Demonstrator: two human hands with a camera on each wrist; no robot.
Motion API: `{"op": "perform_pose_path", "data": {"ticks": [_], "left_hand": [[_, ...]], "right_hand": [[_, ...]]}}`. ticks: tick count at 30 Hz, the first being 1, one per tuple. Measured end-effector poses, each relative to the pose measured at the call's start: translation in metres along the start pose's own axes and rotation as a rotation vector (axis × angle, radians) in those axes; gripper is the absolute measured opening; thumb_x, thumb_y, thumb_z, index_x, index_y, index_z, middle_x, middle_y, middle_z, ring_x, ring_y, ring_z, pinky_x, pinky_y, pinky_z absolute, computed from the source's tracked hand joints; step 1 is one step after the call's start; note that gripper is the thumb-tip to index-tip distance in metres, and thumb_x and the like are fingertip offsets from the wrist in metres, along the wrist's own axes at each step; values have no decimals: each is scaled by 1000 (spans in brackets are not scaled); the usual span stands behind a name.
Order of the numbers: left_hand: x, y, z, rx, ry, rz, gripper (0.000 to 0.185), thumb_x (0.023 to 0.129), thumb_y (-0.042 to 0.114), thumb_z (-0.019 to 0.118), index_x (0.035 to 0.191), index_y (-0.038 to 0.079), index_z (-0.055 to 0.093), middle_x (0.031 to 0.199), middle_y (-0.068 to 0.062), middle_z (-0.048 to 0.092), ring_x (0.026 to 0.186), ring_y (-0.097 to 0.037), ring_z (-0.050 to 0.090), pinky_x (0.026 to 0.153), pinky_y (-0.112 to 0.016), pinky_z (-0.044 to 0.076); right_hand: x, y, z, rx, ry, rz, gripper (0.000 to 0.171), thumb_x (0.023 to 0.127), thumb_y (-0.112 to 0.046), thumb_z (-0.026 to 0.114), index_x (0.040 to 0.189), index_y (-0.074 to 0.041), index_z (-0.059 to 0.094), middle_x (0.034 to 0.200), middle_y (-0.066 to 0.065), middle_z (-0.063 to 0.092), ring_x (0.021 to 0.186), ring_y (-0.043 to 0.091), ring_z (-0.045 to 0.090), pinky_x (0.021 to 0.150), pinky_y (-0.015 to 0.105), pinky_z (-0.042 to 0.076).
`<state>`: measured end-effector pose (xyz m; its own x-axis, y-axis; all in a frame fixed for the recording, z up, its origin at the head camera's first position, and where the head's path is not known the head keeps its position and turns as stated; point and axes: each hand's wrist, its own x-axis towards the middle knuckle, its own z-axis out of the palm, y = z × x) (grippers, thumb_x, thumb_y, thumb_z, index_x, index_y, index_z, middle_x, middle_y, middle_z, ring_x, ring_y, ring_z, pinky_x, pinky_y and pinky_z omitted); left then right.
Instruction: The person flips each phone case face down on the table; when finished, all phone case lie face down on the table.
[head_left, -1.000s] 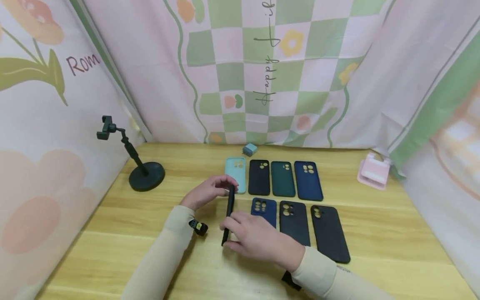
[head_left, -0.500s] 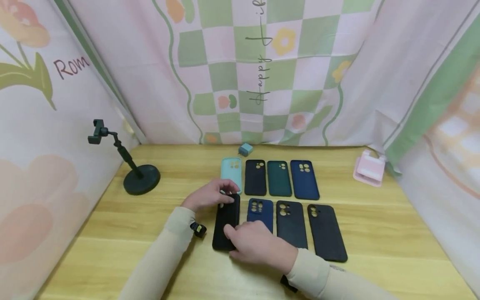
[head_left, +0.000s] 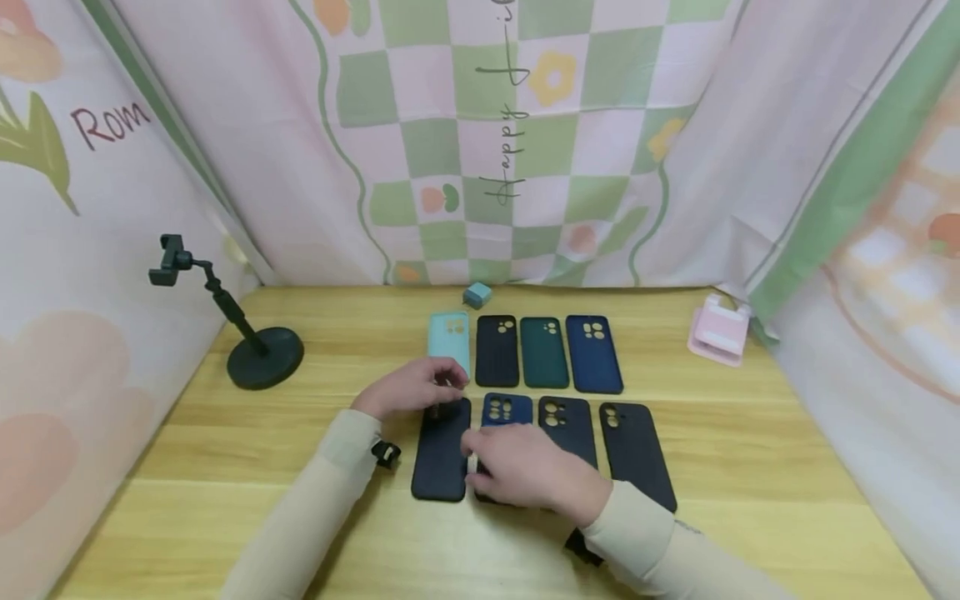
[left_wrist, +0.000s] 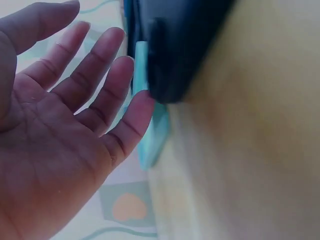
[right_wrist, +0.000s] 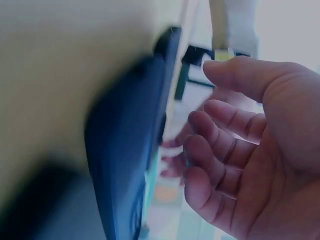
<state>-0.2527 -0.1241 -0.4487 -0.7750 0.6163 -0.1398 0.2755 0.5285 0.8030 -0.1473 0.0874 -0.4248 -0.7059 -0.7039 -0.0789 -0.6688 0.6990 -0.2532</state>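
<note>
A black phone case [head_left: 438, 458] lies flat on the wooden table [head_left: 225, 500], at the left end of the front row of cases. My left hand [head_left: 416, 387] rests at its top end; in the left wrist view that hand [left_wrist: 75, 125] has straight fingers, the little finger touching the case's end [left_wrist: 180, 45]. My right hand [head_left: 517, 471] hovers over the lower part of the blue case [head_left: 506, 408], fingertips by the black case's right edge. In the right wrist view its fingers [right_wrist: 225, 150] are loosely curled and hold nothing, beside a dark case [right_wrist: 130, 165].
The front row also holds two dark cases [head_left: 567, 425] [head_left: 636, 454]. The back row has a light teal case [head_left: 448, 337], a black one [head_left: 497, 350], a dark green one [head_left: 543, 352] and a navy one [head_left: 594, 353]. A phone stand [head_left: 255, 354] stands left, a pink holder [head_left: 717, 336] right, a small teal block [head_left: 477, 294] behind.
The black case stood on its edge between both hands, then tipped over and was laid flat. Both hands have let go of it, and the view has shifted.
</note>
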Motion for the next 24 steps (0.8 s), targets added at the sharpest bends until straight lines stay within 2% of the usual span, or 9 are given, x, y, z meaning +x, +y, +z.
{"op": "perform_pose_path", "data": {"ticks": [4, 10, 16, 21, 24], "left_hand": [[12, 15, -2, 52, -21, 76, 23, 97, 18, 62, 116, 5, 65, 102, 4, 65, 92, -14, 59, 81, -33, 49], [38, 43, 4, 150, -56, 132, 25, 99, 24, 60, 118, 8, 66, 106, 8, 66, 96, -9, 60, 86, -32, 48], [67, 61, 12, 193, -87, 204, 23, 100, 25, 57, 116, 11, 68, 111, 2, 68, 96, -7, 61, 87, -30, 48], [81, 72, 17, 210, -105, 214, 21, 101, 28, 55, 116, 19, 67, 109, 8, 65, 92, -6, 61, 84, -29, 49], [88, 76, 19, 195, -114, 221, 23, 102, 27, 55, 118, 17, 67, 110, 8, 65, 94, -6, 60, 85, -31, 48]], "right_hand": [[-12, 30, -15, 8, 85, 104, 21, 91, -36, 69, 104, -20, 65, 83, -12, 59, 63, 5, 51, 54, 29, 44], [-32, 84, -32, 46, 154, 291, 20, 91, -28, 70, 105, -15, 67, 83, -7, 59, 68, 9, 54, 60, 33, 47], [-41, 125, -31, -21, 129, 394, 22, 90, -23, 69, 106, -9, 67, 94, 6, 61, 74, 19, 57, 68, 42, 51], [-41, 143, -31, -51, 70, 459, 25, 90, -22, 69, 109, -7, 68, 98, 10, 60, 78, 23, 60, 71, 46, 52], [-40, 149, -31, -65, 32, 474, 23, 89, -22, 70, 108, -8, 69, 100, 10, 61, 81, 25, 62, 73, 47, 53]]}}
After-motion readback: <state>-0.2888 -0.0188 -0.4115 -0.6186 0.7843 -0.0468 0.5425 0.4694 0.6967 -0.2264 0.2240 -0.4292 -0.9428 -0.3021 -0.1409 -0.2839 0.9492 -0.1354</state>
